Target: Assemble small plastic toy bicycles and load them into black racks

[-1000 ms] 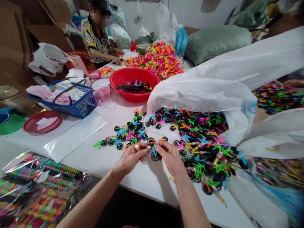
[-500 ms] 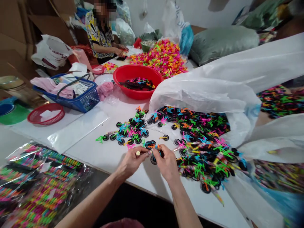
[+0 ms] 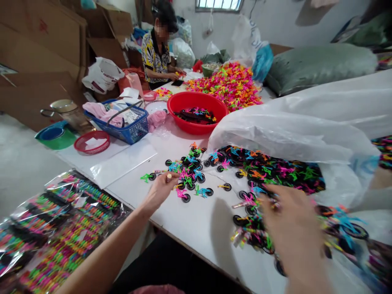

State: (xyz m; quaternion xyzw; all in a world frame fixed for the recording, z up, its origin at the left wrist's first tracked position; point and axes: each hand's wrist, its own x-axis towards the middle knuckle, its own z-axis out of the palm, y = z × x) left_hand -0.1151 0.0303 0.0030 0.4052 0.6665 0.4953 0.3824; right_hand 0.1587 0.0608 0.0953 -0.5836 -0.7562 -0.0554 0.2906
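Note:
My left hand (image 3: 161,191) is closed at the near edge of a small pile of colourful toy bicycles (image 3: 190,176). A small cream-coloured round-ended piece (image 3: 169,177) pokes out of its grip; the rest is hidden. Just right of that pile lies a blue and green toy bicycle (image 3: 203,191), and beyond it a single yellow piece with a black wheel (image 3: 226,187). My right hand (image 3: 288,220) is smeared by motion over the larger heap of toy bicycles (image 3: 284,173), with its fingers too blurred to read.
A large white plastic bag (image 3: 275,122) spreads behind the heap. Further back stand a red basin (image 3: 196,126), a blue basket (image 3: 128,130) and a red basket (image 3: 92,147). Packed clear bags (image 3: 76,220) lie at lower left. A person (image 3: 157,53) works beside a bright pile (image 3: 229,87).
My hands have parted from the middle: the left is by the small pile, the right over the larger heap. A blue and green toy bicycle now lies beside the small pile. The view has shifted left.

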